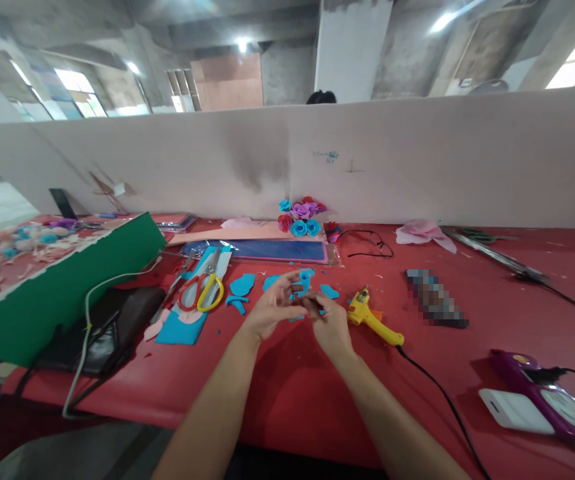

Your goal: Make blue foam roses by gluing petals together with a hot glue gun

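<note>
Above the red table my left hand (278, 303) has its fingers curled around the near side of a small blue rolled flower (306, 276). My right hand (331, 327) meets it from the right, fingertips pinched together; what lies between them is hidden. Blue petal pieces (242, 285) are scattered left of the hands, and another blue petal (329, 291) lies just beyond the right one. A yellow hot glue gun (375, 321) rests beside my right hand. Scissors with red and yellow handles (211, 293) lie on blue sheets (182, 330) to the left.
Finished blue, red and purple flowers (303, 217) sit at the back by a white partition (192, 167). A green board (67, 293) and black bag (122, 327) are left. A blurred phone-like object (436, 298) and purple power strip (562, 400) are right; the glue gun's cord runs forward.
</note>
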The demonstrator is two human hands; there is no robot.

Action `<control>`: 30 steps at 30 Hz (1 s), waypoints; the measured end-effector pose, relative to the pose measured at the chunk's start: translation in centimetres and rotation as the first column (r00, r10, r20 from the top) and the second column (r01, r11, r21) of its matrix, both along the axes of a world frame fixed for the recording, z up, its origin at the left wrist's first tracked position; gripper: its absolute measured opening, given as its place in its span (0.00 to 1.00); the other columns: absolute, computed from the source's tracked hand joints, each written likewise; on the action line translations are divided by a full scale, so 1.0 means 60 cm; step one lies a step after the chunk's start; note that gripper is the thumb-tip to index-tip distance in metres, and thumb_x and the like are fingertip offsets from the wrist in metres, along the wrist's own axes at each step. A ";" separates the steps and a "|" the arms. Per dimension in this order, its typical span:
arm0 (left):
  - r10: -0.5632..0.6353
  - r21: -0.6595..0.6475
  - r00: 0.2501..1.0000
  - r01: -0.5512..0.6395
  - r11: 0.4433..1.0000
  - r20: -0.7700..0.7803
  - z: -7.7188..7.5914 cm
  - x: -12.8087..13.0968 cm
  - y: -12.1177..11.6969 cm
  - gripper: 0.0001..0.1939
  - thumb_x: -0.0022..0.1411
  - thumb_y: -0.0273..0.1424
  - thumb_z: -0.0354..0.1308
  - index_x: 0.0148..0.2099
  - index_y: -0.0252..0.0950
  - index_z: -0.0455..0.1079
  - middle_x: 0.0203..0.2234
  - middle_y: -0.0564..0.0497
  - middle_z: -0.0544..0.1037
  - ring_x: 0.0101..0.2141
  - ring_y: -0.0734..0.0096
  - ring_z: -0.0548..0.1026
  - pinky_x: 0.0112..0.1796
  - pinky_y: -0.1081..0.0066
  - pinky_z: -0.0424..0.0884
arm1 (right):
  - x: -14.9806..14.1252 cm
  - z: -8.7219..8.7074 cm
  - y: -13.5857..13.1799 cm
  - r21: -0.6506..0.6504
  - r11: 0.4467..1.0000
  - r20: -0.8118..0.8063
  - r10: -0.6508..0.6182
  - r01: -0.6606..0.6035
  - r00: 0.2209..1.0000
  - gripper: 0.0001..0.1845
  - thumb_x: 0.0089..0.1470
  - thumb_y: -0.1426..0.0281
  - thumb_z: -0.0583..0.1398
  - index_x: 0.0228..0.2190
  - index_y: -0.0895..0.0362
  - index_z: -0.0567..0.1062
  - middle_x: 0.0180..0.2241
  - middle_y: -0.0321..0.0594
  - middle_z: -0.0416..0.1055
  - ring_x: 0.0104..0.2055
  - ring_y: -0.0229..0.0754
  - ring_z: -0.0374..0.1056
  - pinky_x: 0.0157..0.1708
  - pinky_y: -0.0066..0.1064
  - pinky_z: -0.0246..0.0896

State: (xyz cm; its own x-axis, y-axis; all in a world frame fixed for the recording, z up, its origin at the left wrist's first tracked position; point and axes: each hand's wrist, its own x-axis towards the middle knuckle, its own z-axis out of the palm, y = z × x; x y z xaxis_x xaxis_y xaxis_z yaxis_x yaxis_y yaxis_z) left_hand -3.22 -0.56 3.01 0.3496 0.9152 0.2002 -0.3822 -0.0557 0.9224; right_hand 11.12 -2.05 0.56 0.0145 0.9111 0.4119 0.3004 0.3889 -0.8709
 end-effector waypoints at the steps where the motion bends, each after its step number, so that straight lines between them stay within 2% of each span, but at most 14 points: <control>1: 0.075 0.003 0.997 -0.075 0.997 0.014 -0.002 0.001 0.004 0.29 0.44 0.24 0.68 0.50 0.42 0.70 0.48 0.45 0.72 0.48 0.63 0.70 0.46 0.67 0.67 | 0.000 -0.001 0.000 -0.012 1.000 -0.006 0.000 0.000 1.000 0.10 0.55 0.68 0.55 0.31 0.54 0.77 0.31 0.41 0.77 0.32 0.44 0.71 0.32 0.31 0.64; 3: 0.242 0.009 0.970 -0.242 0.970 0.039 -0.005 0.000 0.010 0.22 0.44 0.24 0.68 0.44 0.40 0.71 0.44 0.48 0.74 0.44 0.67 0.71 0.45 0.69 0.66 | -0.001 -0.004 0.000 -0.026 1.000 -0.009 -0.007 0.007 1.000 0.10 0.55 0.67 0.55 0.31 0.55 0.77 0.31 0.41 0.77 0.31 0.43 0.71 0.30 0.30 0.63; 5: 0.323 0.000 0.946 -0.323 0.946 0.034 -0.007 -0.001 0.015 0.21 0.43 0.25 0.68 0.43 0.39 0.71 0.43 0.49 0.74 0.43 0.69 0.70 0.44 0.70 0.66 | -0.001 -0.005 0.000 -0.032 0.999 -0.009 -0.017 0.017 1.000 0.11 0.54 0.67 0.55 0.31 0.56 0.76 0.30 0.41 0.77 0.31 0.43 0.71 0.29 0.30 0.63; 7: 0.281 -0.027 0.960 -0.281 0.959 -0.022 -0.010 0.000 0.016 0.24 0.42 0.25 0.68 0.45 0.38 0.71 0.43 0.47 0.74 0.43 0.68 0.70 0.43 0.69 0.66 | -0.001 -0.003 -0.002 -0.045 0.999 0.009 -0.018 0.018 1.000 0.11 0.54 0.66 0.55 0.31 0.56 0.76 0.30 0.41 0.77 0.30 0.43 0.70 0.28 0.29 0.62; 9: 0.217 -0.056 0.973 -0.222 0.973 -0.082 -0.013 0.005 0.015 0.23 0.41 0.26 0.68 0.43 0.36 0.72 0.38 0.47 0.75 0.40 0.68 0.72 0.41 0.69 0.67 | 0.000 0.001 -0.003 -0.053 0.998 0.041 -0.016 0.018 0.999 0.11 0.54 0.66 0.55 0.31 0.56 0.77 0.30 0.41 0.77 0.29 0.42 0.70 0.27 0.29 0.61; 12: 0.231 -0.080 0.966 -0.241 0.967 -0.118 -0.017 0.016 0.012 0.16 0.40 0.28 0.69 0.35 0.34 0.73 0.28 0.51 0.75 0.32 0.72 0.71 0.36 0.71 0.67 | 0.001 0.005 -0.006 -0.052 0.998 0.085 -0.017 0.022 0.996 0.11 0.54 0.68 0.55 0.32 0.56 0.77 0.30 0.40 0.77 0.29 0.42 0.70 0.26 0.28 0.60; 14: 0.253 -0.100 0.958 -0.267 0.959 -0.132 -0.018 0.020 0.011 0.13 0.40 0.29 0.69 0.32 0.34 0.73 0.25 0.53 0.74 0.29 0.74 0.71 0.34 0.72 0.66 | 0.001 0.004 -0.006 -0.042 0.999 0.097 -0.021 0.025 0.995 0.11 0.54 0.69 0.55 0.32 0.56 0.77 0.30 0.40 0.77 0.29 0.42 0.70 0.25 0.28 0.59; 19: 0.254 -0.090 0.952 -0.272 0.958 -0.170 -0.014 0.017 0.009 0.08 0.45 0.33 0.67 0.25 0.34 0.74 0.21 0.53 0.75 0.27 0.74 0.71 0.35 0.71 0.66 | -0.001 -0.001 -0.003 -0.010 1.000 0.071 0.017 -0.016 0.997 0.11 0.52 0.74 0.54 0.30 0.56 0.77 0.29 0.39 0.76 0.31 0.42 0.70 0.31 0.29 0.62; 25: 0.181 -0.167 0.975 -0.202 0.965 -0.132 -0.015 0.009 0.012 0.09 0.42 0.30 0.69 0.23 0.34 0.73 0.23 0.52 0.76 0.28 0.73 0.72 0.36 0.71 0.66 | -0.005 -0.003 -0.001 -0.032 0.997 0.023 0.074 -0.073 0.997 0.11 0.53 0.73 0.54 0.30 0.56 0.78 0.30 0.39 0.77 0.33 0.43 0.71 0.33 0.31 0.63; 30: 0.231 -0.225 0.969 -0.246 0.943 -0.090 -0.013 0.011 0.012 0.12 0.36 0.28 0.71 0.20 0.34 0.69 0.21 0.54 0.74 0.25 0.75 0.71 0.32 0.73 0.65 | -0.010 0.002 -0.004 -0.050 0.986 -0.009 0.162 -0.162 0.987 0.11 0.54 0.71 0.54 0.32 0.55 0.77 0.30 0.38 0.76 0.32 0.42 0.70 0.33 0.31 0.64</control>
State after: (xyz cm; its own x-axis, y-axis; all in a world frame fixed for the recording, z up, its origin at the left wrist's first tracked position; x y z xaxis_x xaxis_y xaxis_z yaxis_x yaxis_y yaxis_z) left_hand -2.54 0.16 2.26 0.1202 0.9918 -0.0434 -0.3266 0.0807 0.9417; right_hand 10.53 -2.30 0.66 -0.1328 0.9212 0.3657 0.2326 0.3876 -0.8920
